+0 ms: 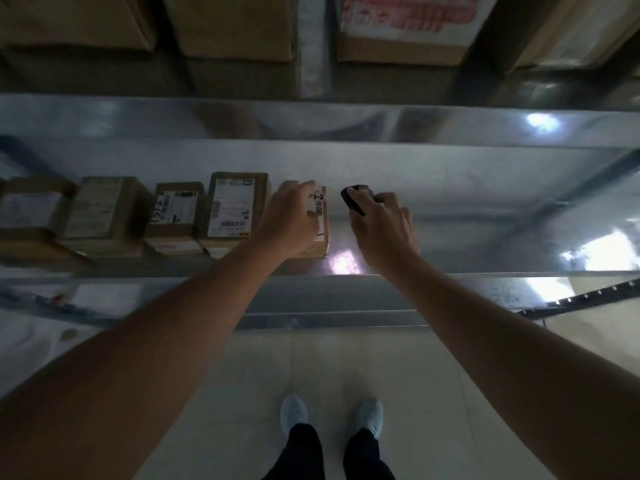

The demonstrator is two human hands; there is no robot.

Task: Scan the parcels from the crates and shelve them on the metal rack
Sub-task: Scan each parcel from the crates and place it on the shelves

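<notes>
A row of brown cardboard parcels (173, 216) is lined up along the front edge of the grey metal rack shelf (467, 202). The rightmost labelled parcel (320, 216) is gripped by the left hand (294, 216). Just beside it, a black handheld scanner (352, 199) is clasped in the right hand (381, 230).

Head camera looks steeply down, close over the metal rack (450, 216).
</notes>
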